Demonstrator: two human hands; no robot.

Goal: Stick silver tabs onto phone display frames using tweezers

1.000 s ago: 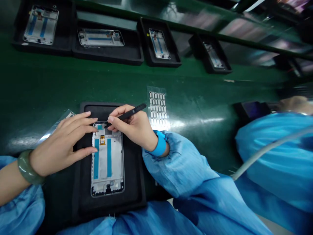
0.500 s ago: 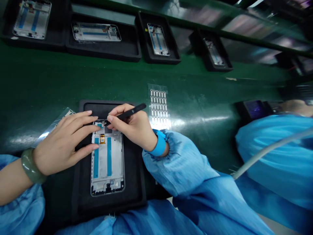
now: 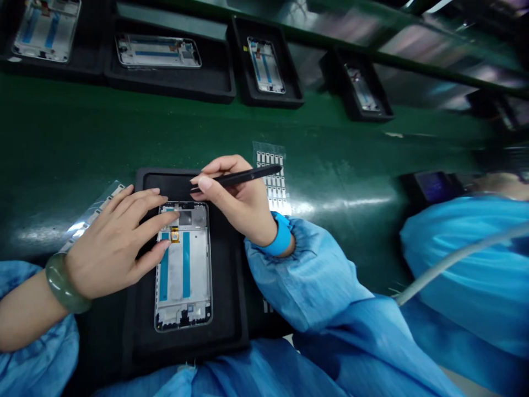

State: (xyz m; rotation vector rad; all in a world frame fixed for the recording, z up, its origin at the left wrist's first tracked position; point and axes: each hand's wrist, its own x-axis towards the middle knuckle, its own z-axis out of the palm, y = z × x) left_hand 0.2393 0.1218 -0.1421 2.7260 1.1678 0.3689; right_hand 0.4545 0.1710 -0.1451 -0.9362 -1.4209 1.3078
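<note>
Green tabletop [image 3: 351,160], one black tray [image 3: 227,314], and the left hand [image 3: 118,242] and right hand [image 3: 242,207] apart at a phone frame [image 3: 198,275].

Off to the right bulges a co-worker's blue sleeve [image 3: 467,248]; farther trays [image 3: 173,84] holding similar frames line the tabletop's far side. The left hand spreads flat, index finger and thumb over the frame's upper left; whether they press on it, I cannot tell. Lengthwise in the near tray, the frame lies inner side up. Beyond the right hand is a sheet of small pale pieces [image 3: 278,191], partly hidden. Pinched between right thumb and fingers, a slim black tool [image 3: 253,175] slants, its tip just past the frame's top edge. Two blue strips [image 3: 186,266] run down the frame, with a small orange connector [image 3: 175,236] between their upper ends.
</note>
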